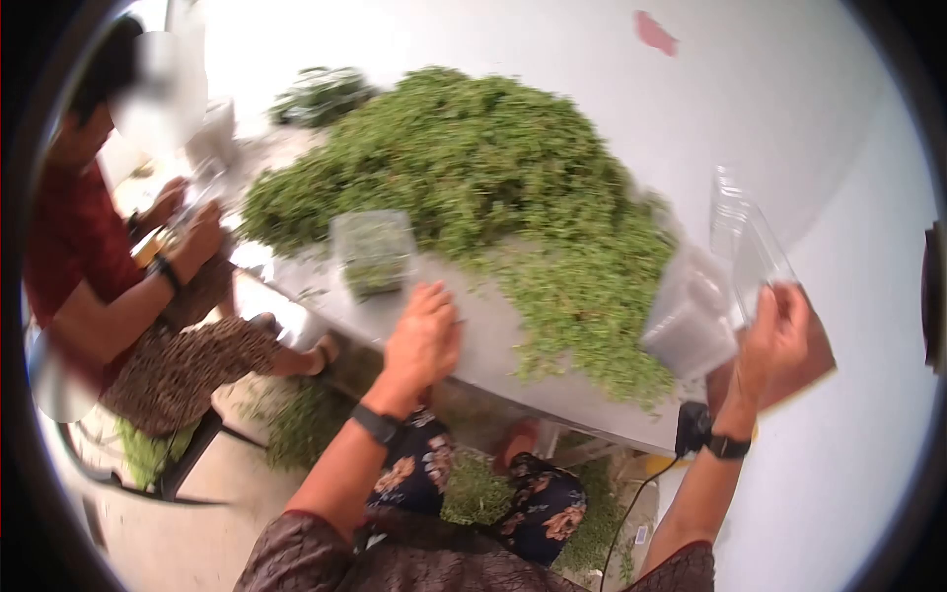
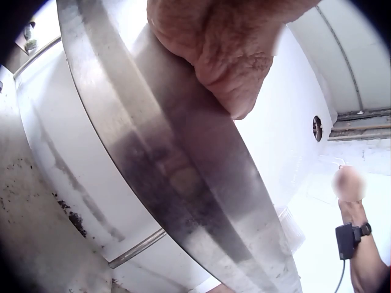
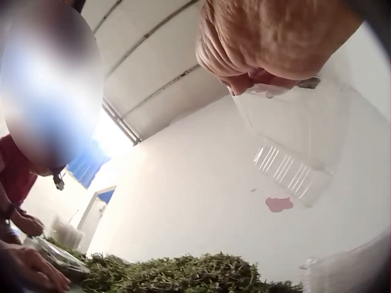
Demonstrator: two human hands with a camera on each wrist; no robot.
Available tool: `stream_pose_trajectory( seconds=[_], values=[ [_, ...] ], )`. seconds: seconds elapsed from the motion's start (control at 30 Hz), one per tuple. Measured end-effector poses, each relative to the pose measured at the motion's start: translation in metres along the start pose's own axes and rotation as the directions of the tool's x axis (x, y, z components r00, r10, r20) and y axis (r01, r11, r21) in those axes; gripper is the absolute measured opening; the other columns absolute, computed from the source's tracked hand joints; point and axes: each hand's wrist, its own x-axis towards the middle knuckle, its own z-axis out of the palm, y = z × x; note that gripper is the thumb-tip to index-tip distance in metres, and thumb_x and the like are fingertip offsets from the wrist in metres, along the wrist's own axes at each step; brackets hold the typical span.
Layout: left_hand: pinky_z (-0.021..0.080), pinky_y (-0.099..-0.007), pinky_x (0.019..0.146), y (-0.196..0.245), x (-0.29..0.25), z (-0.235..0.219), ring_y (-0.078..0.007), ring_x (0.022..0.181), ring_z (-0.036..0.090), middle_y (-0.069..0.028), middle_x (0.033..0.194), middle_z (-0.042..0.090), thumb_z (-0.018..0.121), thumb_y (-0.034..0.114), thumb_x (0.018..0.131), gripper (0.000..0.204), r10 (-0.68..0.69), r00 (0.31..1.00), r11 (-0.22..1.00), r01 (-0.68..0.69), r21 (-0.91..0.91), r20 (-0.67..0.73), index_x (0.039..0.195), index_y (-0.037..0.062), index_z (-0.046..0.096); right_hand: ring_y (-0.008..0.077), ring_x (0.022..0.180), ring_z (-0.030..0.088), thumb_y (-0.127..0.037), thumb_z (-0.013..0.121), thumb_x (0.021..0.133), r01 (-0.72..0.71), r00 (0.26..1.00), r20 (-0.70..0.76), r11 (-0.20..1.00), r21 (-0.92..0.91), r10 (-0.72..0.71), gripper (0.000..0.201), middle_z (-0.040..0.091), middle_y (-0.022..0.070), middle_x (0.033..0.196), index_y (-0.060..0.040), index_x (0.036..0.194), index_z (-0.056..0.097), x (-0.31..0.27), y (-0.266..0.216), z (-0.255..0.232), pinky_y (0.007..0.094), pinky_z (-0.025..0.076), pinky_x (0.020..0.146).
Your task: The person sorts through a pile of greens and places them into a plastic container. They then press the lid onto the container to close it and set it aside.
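My right hand (image 1: 774, 331) pinches a clear plastic lid (image 1: 758, 242) by its edge, raised at the right end of the table. In the right wrist view the lid (image 3: 293, 168) hangs below the hand, with ridges along one side. My left hand (image 1: 424, 335) is at the table's front edge with loosely bent fingers and nothing in its grip. Just beyond it stands a clear plastic tub (image 1: 373, 252) with green leafy sprigs inside. A large heap of the same greens (image 1: 473, 158) spreads over the table. In the left wrist view, the left hand (image 2: 220, 55) is near the metal table edge.
Stacked clear tubs (image 1: 691, 311) lean beside the heap, left of my right hand. A brown board (image 1: 804, 355) lies under that hand. Another person (image 1: 109, 266) sits at the left, handling clear plastic. The white wall (image 1: 848, 178) borders the right side. More greens (image 1: 306, 424) lie on the floor.
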Motion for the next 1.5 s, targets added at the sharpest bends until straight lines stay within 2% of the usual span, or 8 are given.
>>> stream_pose_trajectory(
  seconds=[0.27,0.43,0.57,0.83,1.07,1.17,1.3,1.5],
  values=[
    [0.031,-0.0461,0.111,0.002,0.001,0.002,-0.0351,0.121,0.049,-0.0168,0.112,0.06,0.063,0.01,0.079,0.019,0.009,1.0,1.0,-0.009,0.016,0.026,0.094,-0.0006,0.063,0.007,0.072,0.049,-0.002,0.058,0.088,-0.313,0.949,0.1,0.854,0.416,0.299,0.01,0.056,0.0014,0.082,0.0017,0.098,0.059,-0.118,-0.031,0.01,0.0205,0.04,0.064],
    [0.029,-0.0471,0.112,0.002,0.003,-0.001,-0.0363,0.122,0.048,-0.0176,0.116,0.058,0.062,0.011,0.08,0.021,0.002,0.995,0.998,-0.008,0.055,0.103,0.097,-0.0002,0.061,0.0103,0.068,0.051,-0.01,0.059,0.09,-0.673,0.722,0.388,0.454,0.583,0.572,0.009,0.058,0.0034,0.079,-0.0018,0.094,0.057,-0.163,-0.01,0.013,0.0236,0.044,0.062],
    [0.032,-0.0461,0.109,-0.002,0.006,0.003,-0.0381,0.122,0.047,-0.0229,0.128,0.051,0.063,0.013,0.08,0.03,0.002,0.994,0.999,-0.008,0.048,0.107,0.107,-0.0003,0.059,0.0113,0.066,0.054,-0.014,0.058,0.092,-0.741,0.636,0.409,0.369,0.561,0.654,0.011,0.057,0.004,0.076,-0.0032,0.093,0.058,-0.19,0.007,0.014,0.0252,0.044,0.058],
    [0.045,-0.0446,0.096,-0.047,0.02,-0.019,-0.0452,0.114,0.052,-0.0361,0.138,0.036,0.063,0.023,0.083,0.045,-0.214,0.961,0.977,0.208,0.054,0.174,0.119,-0.0032,0.055,0.011,0.058,0.053,-0.012,0.055,0.093,-0.749,0.657,0.449,0.454,0.483,0.606,0.013,0.057,0.0045,0.072,0.0006,0.092,0.057,-0.195,-0.002,0.016,0.0238,0.044,0.054],
    [0.048,-0.0392,0.093,-0.09,0.01,-0.041,-0.0421,0.112,0.056,-0.0335,0.136,0.041,0.066,0.012,0.08,0.039,-0.214,0.977,0.962,0.214,0.169,-0.018,0.113,-0.006,0.058,0.0102,0.058,0.054,-0.012,0.057,0.093,-0.741,0.666,0.441,0.463,0.487,0.602,0.013,0.058,0.0034,0.068,0.0003,0.09,0.058,-0.195,-0.008,0.016,0.0233,0.044,0.055],
    [0.045,-0.039,0.099,-0.067,-0.011,-0.049,-0.0389,0.12,0.051,-0.0295,0.139,0.04,0.068,0.007,0.077,0.05,-0.135,0.981,0.99,0.138,0.015,-0.14,0.123,-0.0045,0.052,0.0097,0.056,0.053,-0.015,0.058,0.093,-0.729,0.681,0.434,0.482,0.487,0.59,0.015,0.059,0.0035,0.067,-0.0002,0.088,0.058,-0.195,-0.006,0.018,0.0232,0.044,0.054],
    [0.033,-0.0396,0.109,0.013,-0.043,-0.049,-0.0372,0.136,0.032,-0.0244,0.151,0.023,0.072,0.001,0.068,0.081,-0.006,0.995,1.0,0.009,-0.03,0.099,0.141,0.0039,0.036,0.0102,0.056,0.053,-0.014,0.058,0.092,-0.752,0.652,0.459,0.437,0.494,0.603,0.015,0.059,0.0043,0.067,-0.0008,0.086,0.057,-0.192,-0.007,0.018,0.0233,0.044,0.054],
    [0.021,-0.0539,0.112,0.075,-0.054,-0.028,-0.0423,0.139,0.023,-0.0286,0.15,0.019,0.076,0.006,0.067,0.091,0.182,0.98,0.977,-0.171,-0.126,0.084,0.144,0.0059,0.028,0.0088,0.057,0.051,-0.015,0.06,0.092,-0.666,0.729,0.417,0.417,0.619,0.543,0.014,0.061,0.0054,0.072,-0.0013,0.087,0.059,-0.148,-0.066,0.028,0.021,0.041,0.053]
  ],
)
